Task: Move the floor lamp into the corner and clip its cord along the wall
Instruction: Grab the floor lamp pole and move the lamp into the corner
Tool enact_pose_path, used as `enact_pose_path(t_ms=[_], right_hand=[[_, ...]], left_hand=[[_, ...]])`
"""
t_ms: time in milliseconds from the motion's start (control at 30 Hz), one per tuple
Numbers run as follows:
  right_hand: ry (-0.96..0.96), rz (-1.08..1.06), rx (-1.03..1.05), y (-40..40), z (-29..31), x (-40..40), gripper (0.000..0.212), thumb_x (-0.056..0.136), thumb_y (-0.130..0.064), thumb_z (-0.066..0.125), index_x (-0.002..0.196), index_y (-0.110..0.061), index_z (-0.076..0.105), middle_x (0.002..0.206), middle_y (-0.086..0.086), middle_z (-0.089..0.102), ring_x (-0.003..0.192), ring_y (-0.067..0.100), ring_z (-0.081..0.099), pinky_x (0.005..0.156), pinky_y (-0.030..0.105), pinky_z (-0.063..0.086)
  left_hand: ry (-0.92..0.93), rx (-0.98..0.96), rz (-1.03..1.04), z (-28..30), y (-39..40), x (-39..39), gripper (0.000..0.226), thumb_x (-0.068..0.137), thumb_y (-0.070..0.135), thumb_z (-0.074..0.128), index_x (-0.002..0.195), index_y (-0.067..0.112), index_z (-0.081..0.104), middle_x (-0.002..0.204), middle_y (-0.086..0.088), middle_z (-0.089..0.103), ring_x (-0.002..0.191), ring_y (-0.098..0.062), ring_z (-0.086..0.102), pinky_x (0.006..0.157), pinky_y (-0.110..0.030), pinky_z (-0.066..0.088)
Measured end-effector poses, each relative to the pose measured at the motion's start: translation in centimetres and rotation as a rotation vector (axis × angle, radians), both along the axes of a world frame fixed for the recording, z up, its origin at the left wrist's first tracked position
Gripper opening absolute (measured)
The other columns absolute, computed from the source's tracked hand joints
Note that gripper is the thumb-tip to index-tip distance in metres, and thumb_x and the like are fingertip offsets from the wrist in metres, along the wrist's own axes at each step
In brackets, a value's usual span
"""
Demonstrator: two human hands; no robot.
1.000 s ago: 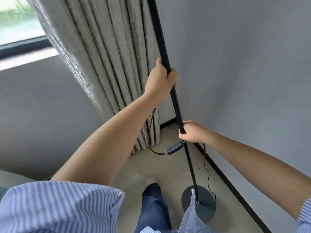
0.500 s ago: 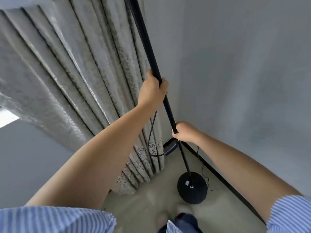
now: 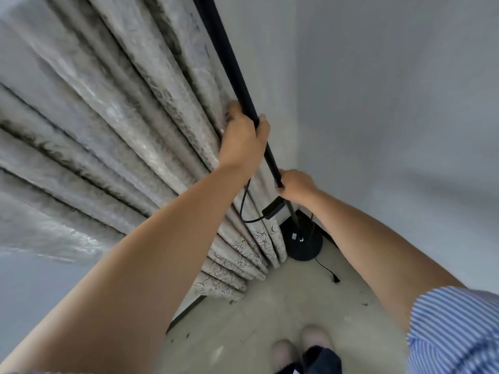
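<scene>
The curtain (image 3: pixel 113 125) hangs just left of the corner. The floor lamp (image 3: pixel 302 240) stands in that corner, base beside the curtain hem. Left hand (image 3: pixel 243 139) grips the pole high; right hand (image 3: pixel 295 186) grips lower. The cord (image 3: pixel 325 269) trails near the base.

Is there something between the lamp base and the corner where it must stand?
Nothing visible blocks it. The lamp base sits on the floor by the corner, with the curtain hem right beside it on the left. Both hands grip the pole.
</scene>
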State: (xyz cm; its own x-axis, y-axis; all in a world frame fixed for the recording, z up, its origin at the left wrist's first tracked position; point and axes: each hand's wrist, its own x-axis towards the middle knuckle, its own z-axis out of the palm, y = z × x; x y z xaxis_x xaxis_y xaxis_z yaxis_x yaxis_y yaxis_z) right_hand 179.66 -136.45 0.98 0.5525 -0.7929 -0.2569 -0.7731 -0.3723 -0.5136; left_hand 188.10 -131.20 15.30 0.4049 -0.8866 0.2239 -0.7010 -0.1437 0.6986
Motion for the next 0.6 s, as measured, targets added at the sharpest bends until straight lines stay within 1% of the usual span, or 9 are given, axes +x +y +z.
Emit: enact_pose_path(t_ms=[67, 133, 200, 267, 300, 367, 467, 533, 600], right_hand=[[-0.006, 0.006, -0.02, -0.8, -0.8, 0.5, 0.019, 0.084, -0.011, 0.049, 0.103, -0.01, 0.052, 0.086, 0.014, 0.062, 0.086, 0.033, 0.061, 0.066, 0.037, 0.047], [0.008, 0.01, -0.021, -1.1, -1.8, 0.8, 0.018, 0.084, -0.012, 0.049, 0.101, -0.009, 0.052, 0.078, 0.008, 0.053, 0.084, 0.033, 0.06, 0.062, 0.034, 0.04], [0.006, 0.009, -0.019, -1.2, -2.7, 0.8, 0.02, 0.085, -0.012, 0.048, 0.104, -0.009, 0.05, 0.073, 0.005, 0.049, 0.08, 0.032, 0.058, 0.061, 0.035, 0.041], [-0.012, 0.017, -0.03, -1.6, -3.3, 0.5, 0.022, 0.086, -0.013, 0.048, 0.107, -0.009, 0.049, 0.065, 0.0, 0.049, 0.073, 0.026, 0.055, 0.064, 0.038, 0.047], [-0.016, 0.019, -0.032, -1.7, -3.5, 0.3, 0.022, 0.086, -0.014, 0.048, 0.107, -0.01, 0.049, 0.067, 0.001, 0.054, 0.071, 0.025, 0.054, 0.067, 0.039, 0.049], [-0.017, 0.021, -0.05, -1.9, -3.7, -0.1, 0.022, 0.086, -0.016, 0.05, 0.108, -0.011, 0.049, 0.082, 0.009, 0.064, 0.073, 0.026, 0.057, 0.07, 0.04, 0.052], [0.013, 0.033, -0.08, -2.0, -4.0, -0.5, 0.028, 0.088, -0.019, 0.05, 0.114, -0.011, 0.046, 0.09, 0.014, 0.065, 0.071, 0.025, 0.054, 0.063, 0.035, 0.046], [0.012, 0.013, -0.089, -1.7, -4.2, -0.8, 0.03, 0.089, -0.02, 0.049, 0.117, -0.01, 0.044, 0.092, 0.014, 0.065, 0.076, 0.028, 0.057, 0.063, 0.034, 0.043], [-0.015, -0.045, -0.08, -1.0, -4.3, -1.4, 0.029, 0.09, -0.022, 0.048, 0.115, -0.009, 0.045, 0.098, 0.015, 0.064, 0.085, 0.03, 0.059, 0.065, 0.035, 0.044]], left_hand=[[0.003, 0.016, 0.004, -0.7, -0.9, 0.4, 0.047, 0.096, 0.012, 0.045, 0.125, -0.02, 0.027, 0.099, -0.035, 0.064, 0.089, -0.041, 0.064, 0.081, -0.049, 0.053], [0.018, 0.037, 0.01, -1.6, -1.6, 1.0, 0.044, 0.097, 0.012, 0.044, 0.126, -0.015, 0.025, 0.098, -0.031, 0.067, 0.09, -0.038, 0.065, 0.081, -0.043, 0.056], [0.028, 0.041, -0.004, -2.2, -1.9, 1.3, 0.04, 0.097, 0.011, 0.043, 0.125, -0.012, 0.026, 0.098, -0.03, 0.068, 0.09, -0.036, 0.066, 0.079, -0.035, 0.056], [0.036, 0.005, -0.032, -2.5, -2.3, 1.2, 0.038, 0.097, 0.008, 0.043, 0.125, -0.011, 0.027, 0.095, -0.03, 0.067, 0.087, -0.035, 0.067, 0.075, -0.029, 0.054], [0.04, -0.007, -0.045, -2.5, -2.4, 1.1, 0.037, 0.096, 0.007, 0.043, 0.125, -0.01, 0.028, 0.093, -0.03, 0.067, 0.085, -0.035, 0.067, 0.074, -0.03, 0.055], [0.014, -0.01, -0.069, -2.5, -2.7, 1.1, 0.038, 0.096, 0.008, 0.043, 0.125, -0.011, 0.027, 0.091, -0.03, 0.068, 0.083, -0.035, 0.068, 0.073, -0.032, 0.056], [-0.036, -0.009, -0.084, -2.7, -2.8, 0.8, 0.04, 0.097, 0.01, 0.043, 0.126, -0.012, 0.026, 0.088, -0.03, 0.069, 0.08, -0.035, 0.068, 0.071, -0.034, 0.057], [-0.05, -0.013, -0.091, -2.7, -2.7, 0.4, 0.043, 0.098, 0.01, 0.043, 0.129, -0.012, 0.024, 0.088, -0.031, 0.068, 0.08, -0.036, 0.067, 0.072, -0.039, 0.059], [-0.066, 0.006, -0.116, -2.6, -2.5, -0.2, 0.046, 0.098, 0.012, 0.042, 0.131, -0.012, 0.02, 0.092, -0.029, 0.069, 0.083, -0.035, 0.067, 0.072, -0.039, 0.058]])
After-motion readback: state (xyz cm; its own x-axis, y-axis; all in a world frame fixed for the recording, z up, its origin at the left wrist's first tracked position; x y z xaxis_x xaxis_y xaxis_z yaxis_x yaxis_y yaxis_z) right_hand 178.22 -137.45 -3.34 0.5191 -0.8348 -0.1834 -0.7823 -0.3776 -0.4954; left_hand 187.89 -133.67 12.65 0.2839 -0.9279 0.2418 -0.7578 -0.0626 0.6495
